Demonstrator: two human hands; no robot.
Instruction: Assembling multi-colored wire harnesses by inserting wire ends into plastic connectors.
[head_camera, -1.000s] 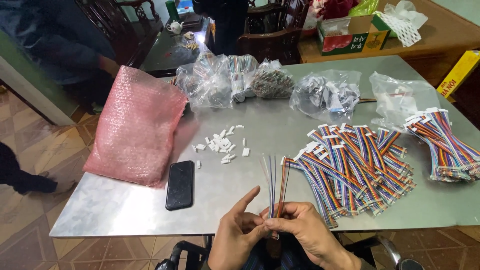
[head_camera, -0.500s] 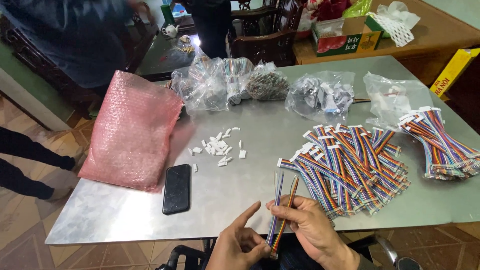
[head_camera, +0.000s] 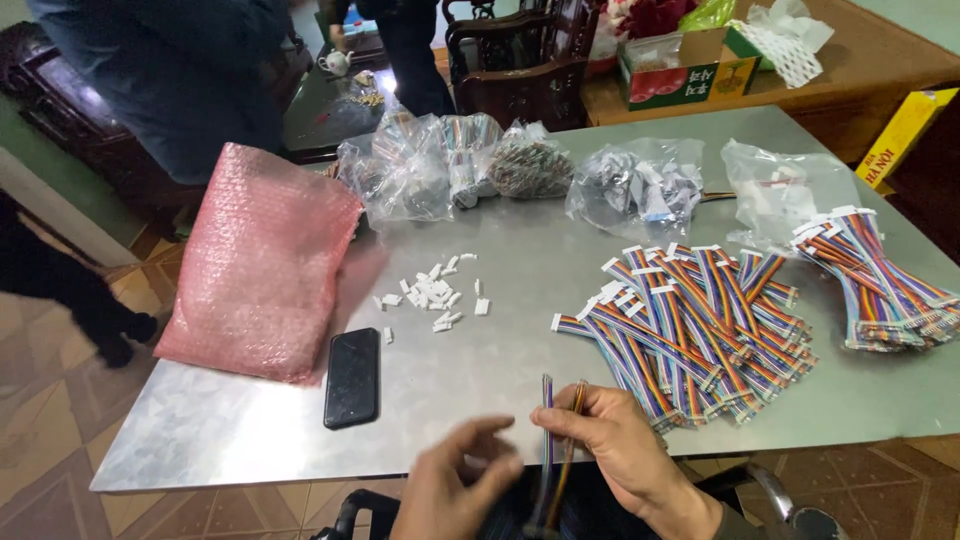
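Two hands near phone (head_camera: 352, 377): my right hand (head_camera: 620, 450) pinching wires (head_camera: 556, 440); left hand (head_camera: 455, 487) open, empty, beside wires.

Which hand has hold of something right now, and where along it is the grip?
The right hand pinches a thin bundle of multicoloured ribbon wires just below its upper ends. The left hand is open beside it, holding nothing.

Pink bubble-wrap pouch (head_camera: 262, 265) at table's left, dark phone screen (head_camera: 352, 377) beside it, clear bags (head_camera: 455, 172) behind
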